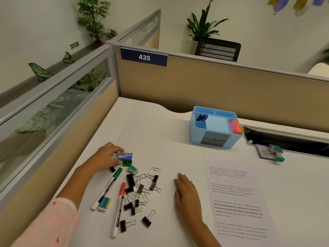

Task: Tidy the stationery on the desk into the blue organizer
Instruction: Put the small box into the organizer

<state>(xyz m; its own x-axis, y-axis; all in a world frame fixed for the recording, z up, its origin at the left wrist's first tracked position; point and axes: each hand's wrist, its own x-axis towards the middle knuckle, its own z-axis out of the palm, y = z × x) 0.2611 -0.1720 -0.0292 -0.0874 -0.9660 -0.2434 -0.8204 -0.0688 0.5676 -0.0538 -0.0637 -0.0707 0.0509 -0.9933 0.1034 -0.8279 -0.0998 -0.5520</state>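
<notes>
The blue organizer [215, 127] stands at the back of the white desk, with dark pens [202, 117] in its left slot and coloured sticky notes [235, 126] at its right. My left hand [105, 155] pinches a small blue and white box [125, 155] that sits on the desk. Beside it lie a green sharpener [127, 162] and a small eraser [132, 169]. A green-capped marker [107, 188], a red-capped marker [119, 209], another eraser [104, 204] and several black binder clips [140, 191] are scattered nearer me. My right hand [187, 191] rests flat on the desk, holding nothing.
A printed sheet [236, 202] lies at the right of the desk. A teal stamp on a card [272, 151] sits by an open cable tray [288, 141]. A loose paper clip [156, 169] lies near the clips. Beige partitions [213, 82] wall the desk at back and left.
</notes>
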